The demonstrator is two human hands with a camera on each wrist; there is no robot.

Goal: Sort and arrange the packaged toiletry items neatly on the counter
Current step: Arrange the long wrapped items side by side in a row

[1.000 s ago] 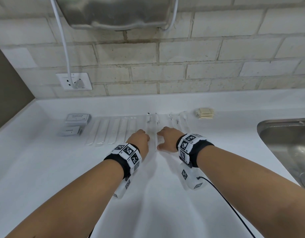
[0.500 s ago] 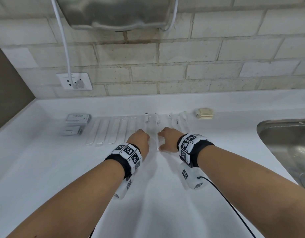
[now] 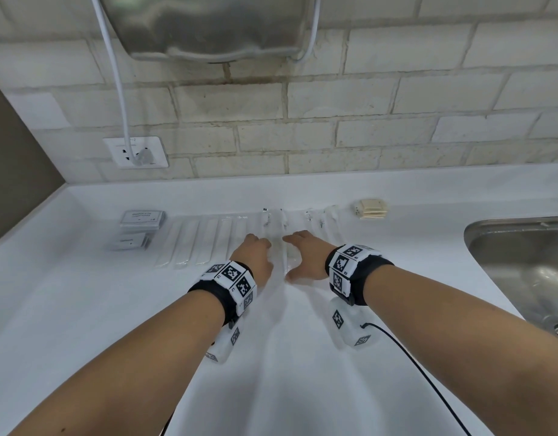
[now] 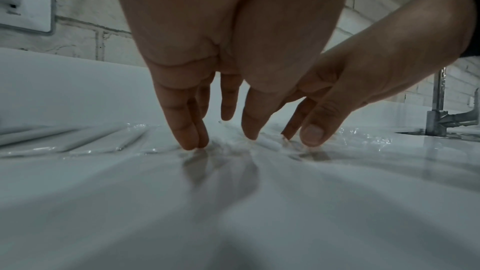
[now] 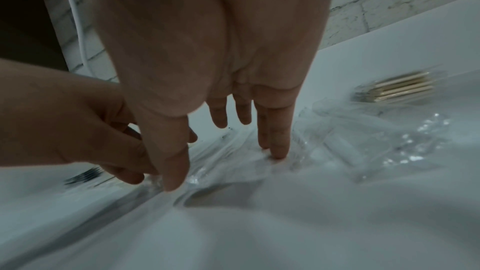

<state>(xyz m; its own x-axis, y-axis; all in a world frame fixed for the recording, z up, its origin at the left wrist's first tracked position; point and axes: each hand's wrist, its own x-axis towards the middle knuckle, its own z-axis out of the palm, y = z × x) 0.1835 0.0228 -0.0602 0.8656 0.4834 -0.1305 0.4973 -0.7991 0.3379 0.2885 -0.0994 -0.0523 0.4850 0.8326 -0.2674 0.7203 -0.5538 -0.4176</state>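
Note:
A row of long toiletry packets in clear wrap (image 3: 202,240) lies along the back of the white counter (image 3: 82,309). My left hand (image 3: 255,256) and right hand (image 3: 303,253) sit side by side over the row's middle, one narrow packet (image 3: 279,243) between them. In the left wrist view my left hand (image 4: 223,130) has straight fingers, with the fingertips (image 4: 192,141) pressing on the crinkled wrap. My right hand (image 5: 223,151) does the same, its fingertips (image 5: 278,151) on a clear packet. More clear packets (image 3: 318,220) lie just to the right.
Two grey boxes (image 3: 141,218) (image 3: 130,242) sit at the row's left end. A beige packet stack (image 3: 370,209) lies at its right end. A steel sink (image 3: 523,265) fills the right side. On the brick wall are an outlet (image 3: 135,152) and a metal dryer (image 3: 208,26).
Both hands stay on the packets, with only a slight shift of the fingers.

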